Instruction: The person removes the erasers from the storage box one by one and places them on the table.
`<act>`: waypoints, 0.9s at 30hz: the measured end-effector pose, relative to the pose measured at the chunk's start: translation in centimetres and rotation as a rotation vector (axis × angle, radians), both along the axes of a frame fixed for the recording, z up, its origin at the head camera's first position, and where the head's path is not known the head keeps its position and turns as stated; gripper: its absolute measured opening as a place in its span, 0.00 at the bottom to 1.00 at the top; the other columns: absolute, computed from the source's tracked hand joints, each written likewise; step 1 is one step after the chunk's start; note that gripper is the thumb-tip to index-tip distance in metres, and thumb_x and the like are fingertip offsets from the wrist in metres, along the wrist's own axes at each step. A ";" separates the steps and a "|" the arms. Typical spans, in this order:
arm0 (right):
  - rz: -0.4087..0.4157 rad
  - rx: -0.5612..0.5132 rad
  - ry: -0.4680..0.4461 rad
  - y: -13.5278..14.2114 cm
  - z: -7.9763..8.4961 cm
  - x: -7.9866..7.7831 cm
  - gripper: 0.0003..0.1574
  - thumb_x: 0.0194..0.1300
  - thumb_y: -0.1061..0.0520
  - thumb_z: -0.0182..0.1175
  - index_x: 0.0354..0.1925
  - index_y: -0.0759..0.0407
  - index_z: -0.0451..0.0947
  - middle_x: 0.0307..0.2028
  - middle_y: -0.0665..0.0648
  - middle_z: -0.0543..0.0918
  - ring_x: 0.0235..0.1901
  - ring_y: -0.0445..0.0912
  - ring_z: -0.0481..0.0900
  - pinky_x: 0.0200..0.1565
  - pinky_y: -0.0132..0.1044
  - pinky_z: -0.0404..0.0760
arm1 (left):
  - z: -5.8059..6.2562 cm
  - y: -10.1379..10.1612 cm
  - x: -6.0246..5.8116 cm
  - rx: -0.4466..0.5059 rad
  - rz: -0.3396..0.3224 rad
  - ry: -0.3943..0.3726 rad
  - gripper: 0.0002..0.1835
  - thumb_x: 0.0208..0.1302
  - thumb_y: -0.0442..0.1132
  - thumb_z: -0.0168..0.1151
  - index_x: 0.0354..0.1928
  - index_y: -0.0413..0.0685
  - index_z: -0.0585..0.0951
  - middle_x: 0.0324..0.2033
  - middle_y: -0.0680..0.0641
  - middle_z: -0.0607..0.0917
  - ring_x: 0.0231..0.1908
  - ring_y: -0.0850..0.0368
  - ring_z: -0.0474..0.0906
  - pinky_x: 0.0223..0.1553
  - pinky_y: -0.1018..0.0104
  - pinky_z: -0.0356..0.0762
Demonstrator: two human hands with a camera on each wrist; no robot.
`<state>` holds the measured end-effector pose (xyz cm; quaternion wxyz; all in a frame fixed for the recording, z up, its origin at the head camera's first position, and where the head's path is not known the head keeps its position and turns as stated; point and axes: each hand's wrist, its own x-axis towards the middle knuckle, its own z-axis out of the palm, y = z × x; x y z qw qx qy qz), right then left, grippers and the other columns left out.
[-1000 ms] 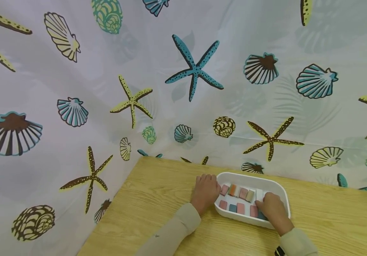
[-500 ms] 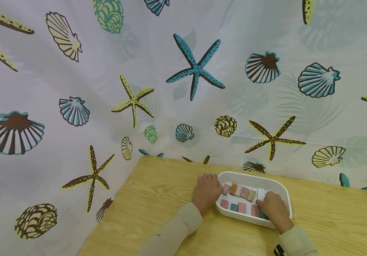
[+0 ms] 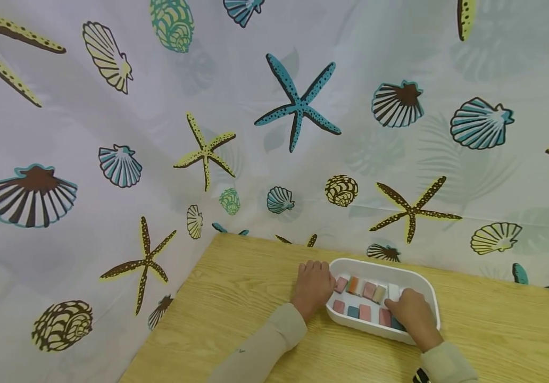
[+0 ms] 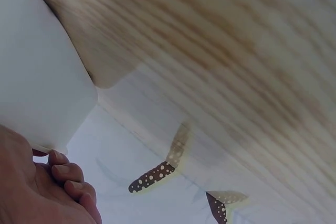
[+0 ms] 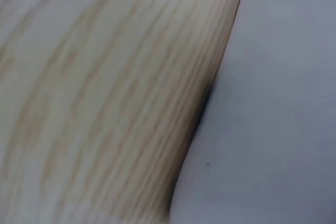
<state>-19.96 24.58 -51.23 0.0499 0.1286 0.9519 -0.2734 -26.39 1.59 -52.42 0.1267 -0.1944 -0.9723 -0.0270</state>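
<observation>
A white oblong tray (image 3: 370,327) holds two rough rows of small rectangular blocks. Among them are a pink block (image 3: 364,312), a blue block (image 3: 353,312), an orange-and-white block (image 3: 353,285), a tan block (image 3: 379,294) and a white block (image 3: 393,291). My left hand (image 3: 314,287) grips the tray's left end, fingers curled at the rim in the left wrist view. Inside the right end, my right hand (image 3: 413,314) reaches down over a dark blue block (image 3: 397,323), its thumb close to the white one. That hand's fingertips are hidden; whether they pinch a block I cannot tell.
The tray stands on a wood-grain table (image 3: 255,266). Behind and to the left hangs a white curtain (image 3: 236,69) printed with starfish and shells. The tray's outer wall (image 5: 268,108) fills the right side of the right wrist view, where no hand shows.
The head view has shifted slightly, so the scene appears a little further right. Both hands keep their places at the tray, and the blocks lie as before.
</observation>
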 end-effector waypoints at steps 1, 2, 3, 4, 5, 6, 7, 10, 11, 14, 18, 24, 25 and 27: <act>0.001 0.002 0.007 0.1 0.0 0.1 0.24 0.57 0.49 0.61 0.29 0.72 0.71 0.20 0.57 0.71 0.21 0.49 0.68 0.24 0.41 0.68 | 0.0 0.1 0.0 -0.001 -0.001 0.005 0.13 0.69 0.49 0.43 0.35 0.50 0.72 0.30 0.53 0.73 0.33 0.57 0.64 0.38 0.62 0.59; 0.002 0.006 0.017 0.2 0.1 0.1 0.23 0.57 0.49 0.61 0.28 0.71 0.71 0.20 0.57 0.71 0.21 0.49 0.68 0.24 0.41 0.68 | 0.0 0.2 0.0 -0.004 -0.001 0.009 0.13 0.69 0.49 0.44 0.35 0.50 0.72 0.29 0.53 0.73 0.33 0.57 0.64 0.38 0.62 0.59; 0.005 0.009 0.030 0.3 0.1 0.2 0.23 0.57 0.49 0.61 0.27 0.70 0.71 0.19 0.57 0.71 0.21 0.49 0.68 0.23 0.41 0.67 | -0.1 0.2 0.0 -0.008 -0.001 0.013 0.13 0.68 0.49 0.44 0.35 0.50 0.72 0.29 0.53 0.73 0.33 0.57 0.64 0.37 0.62 0.59; 0.007 0.011 0.041 0.3 0.2 0.3 0.23 0.57 0.49 0.61 0.27 0.70 0.71 0.19 0.57 0.71 0.20 0.49 0.68 0.23 0.41 0.67 | -0.2 0.3 0.0 -0.014 -0.001 0.017 0.13 0.68 0.50 0.44 0.35 0.50 0.72 0.29 0.53 0.73 0.33 0.57 0.64 0.37 0.62 0.59; 0.008 0.015 0.052 0.4 0.3 0.4 0.23 0.57 0.49 0.61 0.26 0.70 0.71 0.19 0.56 0.71 0.20 0.49 0.68 0.22 0.41 0.67 | -0.2 0.3 0.0 -0.022 0.000 0.018 0.13 0.68 0.50 0.44 0.35 0.50 0.72 0.29 0.53 0.73 0.32 0.57 0.64 0.37 0.62 0.59; 0.009 0.019 0.065 0.4 0.4 0.5 0.22 0.57 0.49 0.61 0.26 0.69 0.71 0.19 0.56 0.71 0.20 0.48 0.68 0.22 0.41 0.67 | -0.3 0.3 -0.1 -0.026 0.001 0.021 0.13 0.68 0.50 0.44 0.35 0.50 0.72 0.29 0.53 0.73 0.33 0.57 0.64 0.37 0.62 0.58; 0.012 0.022 0.079 0.4 0.5 0.6 0.22 0.56 0.49 0.61 0.26 0.69 0.71 0.18 0.56 0.71 0.19 0.48 0.68 0.21 0.40 0.67 | -0.4 0.3 -0.1 -0.029 0.002 0.023 0.13 0.68 0.50 0.45 0.35 0.50 0.72 0.29 0.53 0.73 0.33 0.57 0.64 0.37 0.62 0.58; 0.018 0.022 0.099 0.4 1.3 1.0 0.23 0.56 0.48 0.61 0.27 0.70 0.73 0.19 0.55 0.73 0.19 0.48 0.68 0.21 0.40 0.67 | -0.5 0.4 -0.3 -0.026 0.010 0.025 0.13 0.68 0.51 0.45 0.35 0.50 0.72 0.29 0.53 0.73 0.32 0.57 0.64 0.37 0.62 0.58; 0.018 0.022 0.103 0.3 1.6 1.1 0.23 0.56 0.48 0.61 0.28 0.70 0.73 0.20 0.56 0.74 0.20 0.48 0.69 0.21 0.40 0.67 | -0.5 0.4 -0.3 -0.025 0.013 0.025 0.13 0.68 0.51 0.45 0.35 0.50 0.72 0.29 0.53 0.73 0.32 0.57 0.64 0.37 0.62 0.59; 0.033 0.028 0.118 0.2 2.7 1.8 0.25 0.56 0.48 0.61 0.32 0.73 0.74 0.24 0.60 0.78 0.22 0.49 0.72 0.23 0.43 0.71 | -0.6 0.4 -0.4 -0.010 0.013 0.024 0.13 0.68 0.51 0.45 0.34 0.50 0.72 0.28 0.53 0.72 0.32 0.57 0.64 0.36 0.62 0.58; 0.058 0.055 0.154 0.1 3.7 2.7 0.27 0.55 0.48 0.61 0.36 0.75 0.75 0.31 0.67 0.81 0.26 0.52 0.77 0.28 0.49 0.75 | -0.8 0.3 -0.4 -0.014 0.007 0.035 0.14 0.68 0.51 0.44 0.34 0.50 0.72 0.28 0.53 0.72 0.32 0.57 0.64 0.36 0.62 0.58; 0.057 0.064 0.149 0.3 4.7 3.7 0.27 0.55 0.47 0.60 0.37 0.73 0.75 0.31 0.65 0.81 0.28 0.53 0.78 0.31 0.49 0.75 | -0.8 0.3 -0.4 -0.010 0.007 0.040 0.13 0.68 0.50 0.44 0.34 0.50 0.72 0.28 0.52 0.72 0.31 0.57 0.64 0.36 0.61 0.59; 0.056 0.061 0.147 0.3 4.8 3.9 0.27 0.55 0.47 0.60 0.38 0.73 0.75 0.31 0.64 0.81 0.28 0.53 0.78 0.31 0.49 0.75 | -0.7 0.3 -0.4 -0.009 0.008 0.038 0.13 0.68 0.50 0.44 0.34 0.50 0.72 0.28 0.52 0.72 0.32 0.57 0.64 0.36 0.61 0.59; 0.059 0.054 0.142 0.4 5.2 4.4 0.28 0.55 0.47 0.60 0.38 0.72 0.75 0.30 0.62 0.81 0.28 0.52 0.78 0.31 0.49 0.74 | -0.7 0.4 -0.3 -0.009 0.010 0.035 0.13 0.68 0.50 0.44 0.34 0.50 0.72 0.29 0.52 0.73 0.32 0.57 0.64 0.36 0.61 0.59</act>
